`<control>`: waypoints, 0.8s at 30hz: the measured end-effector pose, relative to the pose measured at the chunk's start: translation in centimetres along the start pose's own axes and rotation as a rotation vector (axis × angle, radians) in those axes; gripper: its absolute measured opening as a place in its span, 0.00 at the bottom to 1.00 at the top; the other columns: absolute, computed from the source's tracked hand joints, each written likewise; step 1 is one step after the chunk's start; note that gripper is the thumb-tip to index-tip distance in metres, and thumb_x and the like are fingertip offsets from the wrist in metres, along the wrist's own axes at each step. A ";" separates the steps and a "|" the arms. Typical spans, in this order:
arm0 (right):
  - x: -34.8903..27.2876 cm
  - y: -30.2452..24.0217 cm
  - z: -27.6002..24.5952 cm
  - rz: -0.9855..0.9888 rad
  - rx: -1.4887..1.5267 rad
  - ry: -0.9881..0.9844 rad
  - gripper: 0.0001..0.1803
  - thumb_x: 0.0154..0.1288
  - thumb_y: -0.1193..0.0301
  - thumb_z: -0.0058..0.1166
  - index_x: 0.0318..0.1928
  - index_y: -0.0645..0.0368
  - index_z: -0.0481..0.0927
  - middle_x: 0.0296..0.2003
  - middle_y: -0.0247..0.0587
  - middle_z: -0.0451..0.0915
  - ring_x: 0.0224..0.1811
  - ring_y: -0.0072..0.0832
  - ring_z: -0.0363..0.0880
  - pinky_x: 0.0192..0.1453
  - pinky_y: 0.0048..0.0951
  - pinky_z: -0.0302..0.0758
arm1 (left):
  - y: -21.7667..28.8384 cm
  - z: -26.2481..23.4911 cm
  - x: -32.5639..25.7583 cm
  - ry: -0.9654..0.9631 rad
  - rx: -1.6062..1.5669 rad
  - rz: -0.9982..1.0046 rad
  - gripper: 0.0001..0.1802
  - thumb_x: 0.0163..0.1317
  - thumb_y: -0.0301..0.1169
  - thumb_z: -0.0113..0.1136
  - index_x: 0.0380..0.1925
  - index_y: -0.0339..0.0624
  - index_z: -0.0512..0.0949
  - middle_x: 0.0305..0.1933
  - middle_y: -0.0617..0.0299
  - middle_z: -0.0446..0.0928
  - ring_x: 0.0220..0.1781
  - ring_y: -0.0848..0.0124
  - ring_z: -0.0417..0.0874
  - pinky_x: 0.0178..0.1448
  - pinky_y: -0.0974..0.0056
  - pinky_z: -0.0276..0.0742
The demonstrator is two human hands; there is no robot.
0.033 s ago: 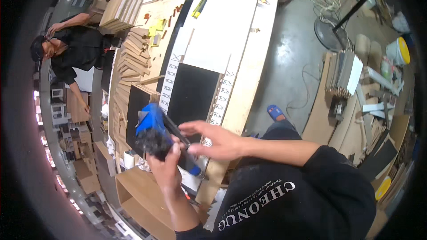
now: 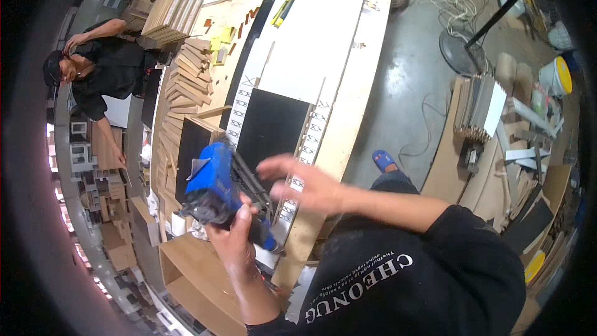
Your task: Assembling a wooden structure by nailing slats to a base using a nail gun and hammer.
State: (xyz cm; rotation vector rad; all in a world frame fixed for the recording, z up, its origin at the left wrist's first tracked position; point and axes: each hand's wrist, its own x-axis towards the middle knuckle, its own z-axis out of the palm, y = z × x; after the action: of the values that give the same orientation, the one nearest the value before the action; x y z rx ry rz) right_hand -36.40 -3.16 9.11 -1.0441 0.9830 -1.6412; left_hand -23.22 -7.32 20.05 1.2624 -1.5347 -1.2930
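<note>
My left hand is wrapped around the handle of a blue and black nail gun, held tilted above the near end of the workbench. The gun's long dark magazine points toward my right side. Just right of the magazine hovers my right hand, fingers stretched and apart, blurred by motion, with nothing visible in it. Beyond both hands a black panel lies on the bench between two white strips with a row of dark marks.
Wooden pieces are heaped along the bench's left side, with stacked boards beyond. A yellow-and-black tool lies farther up. Across the left aisle is another person. A cardboard box stands near left; boards and rolls fill the right.
The nail gun has turned slightly and shows more of its blue side. My right hand has lifted a little away from it. My left hand keeps its grip.
</note>
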 end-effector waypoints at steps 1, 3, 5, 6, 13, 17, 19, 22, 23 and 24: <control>0.3 0.2 -1.6 0.032 -0.069 0.095 0.20 0.66 0.63 0.48 0.52 0.63 0.71 0.46 0.44 0.74 0.51 0.31 0.74 0.58 0.31 0.69 | 0.6 -0.7 -0.4 -0.047 -0.030 0.008 0.17 0.53 0.24 0.58 0.44 0.31 0.71 0.36 0.56 0.76 0.34 0.71 0.78 0.41 0.67 0.77; 0.9 0.7 -5.1 0.174 -0.044 0.224 0.17 0.67 0.64 0.45 0.51 0.61 0.72 0.46 0.43 0.73 0.52 0.29 0.72 0.58 0.30 0.69 | 0.3 -2.5 -0.5 -0.104 -0.139 -0.057 0.18 0.52 0.24 0.57 0.45 0.31 0.71 0.36 0.57 0.76 0.35 0.73 0.78 0.41 0.68 0.76; -0.7 -0.2 -3.3 0.191 0.064 -0.003 0.21 0.68 0.60 0.46 0.54 0.62 0.70 0.51 0.44 0.70 0.55 0.28 0.69 0.61 0.28 0.65 | -1.2 -2.8 -0.7 -0.142 -0.066 -0.104 0.18 0.53 0.26 0.56 0.45 0.32 0.71 0.38 0.57 0.76 0.37 0.73 0.77 0.43 0.69 0.74; -2.0 -0.3 -1.2 0.200 0.203 -0.152 0.25 0.68 0.58 0.46 0.57 0.63 0.67 0.53 0.45 0.69 0.57 0.28 0.68 0.62 0.28 0.64 | -2.1 -2.5 -0.9 -0.200 0.021 -0.168 0.18 0.54 0.27 0.55 0.46 0.33 0.71 0.39 0.58 0.76 0.39 0.74 0.76 0.44 0.69 0.73; -4.8 -0.1 3.8 0.596 0.803 0.248 0.27 0.63 0.55 0.55 0.55 0.57 0.65 0.43 0.34 0.71 0.45 0.21 0.69 0.51 0.26 0.68 | -5.7 0.4 -3.7 -0.423 0.289 0.156 0.24 0.62 0.33 0.46 0.55 0.28 0.68 0.51 0.41 0.74 0.53 0.55 0.77 0.57 0.62 0.70; -5.6 1.9 4.8 0.721 0.907 0.380 0.19 0.60 0.53 0.57 0.40 0.54 0.73 0.33 0.33 0.75 0.36 0.22 0.76 0.41 0.28 0.77 | -7.8 1.2 -6.4 -0.187 0.607 0.373 0.17 0.61 0.30 0.50 0.46 0.28 0.75 0.43 0.43 0.79 0.45 0.54 0.82 0.50 0.59 0.76; -5.7 2.3 4.3 0.758 0.895 0.335 0.18 0.60 0.53 0.57 0.38 0.54 0.74 0.31 0.32 0.75 0.33 0.22 0.76 0.37 0.27 0.77 | -8.6 -0.4 -7.8 -0.075 0.524 0.486 0.17 0.60 0.27 0.49 0.45 0.27 0.75 0.41 0.45 0.80 0.42 0.58 0.82 0.48 0.61 0.76; -5.1 3.3 3.6 0.975 0.835 0.438 0.18 0.59 0.52 0.56 0.31 0.52 0.72 0.21 0.28 0.70 0.21 0.21 0.70 0.26 0.26 0.70 | -8.5 -3.5 -8.4 0.191 0.420 0.393 0.14 0.60 0.25 0.47 0.42 0.26 0.75 0.42 0.48 0.79 0.42 0.63 0.81 0.48 0.64 0.75; -5.8 4.4 3.1 0.959 0.946 0.475 0.17 0.59 0.53 0.57 0.31 0.52 0.72 0.20 0.28 0.70 0.20 0.21 0.69 0.26 0.27 0.71 | -9.4 -4.3 -7.9 0.118 0.515 0.308 0.16 0.61 0.27 0.49 0.45 0.26 0.74 0.45 0.46 0.78 0.46 0.60 0.80 0.51 0.62 0.74; -6.7 5.2 2.5 0.950 1.055 0.502 0.16 0.59 0.55 0.57 0.30 0.53 0.72 0.19 0.28 0.69 0.19 0.21 0.68 0.26 0.28 0.71 | -11.1 -4.9 -7.6 0.054 0.609 0.215 0.18 0.62 0.29 0.50 0.48 0.27 0.72 0.48 0.44 0.76 0.49 0.57 0.78 0.53 0.60 0.73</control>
State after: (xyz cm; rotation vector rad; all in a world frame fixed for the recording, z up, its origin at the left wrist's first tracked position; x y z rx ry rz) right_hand -31.21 1.63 3.78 0.5196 0.5721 -1.2642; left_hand -14.42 -1.08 10.57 1.4229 -2.0451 -0.6621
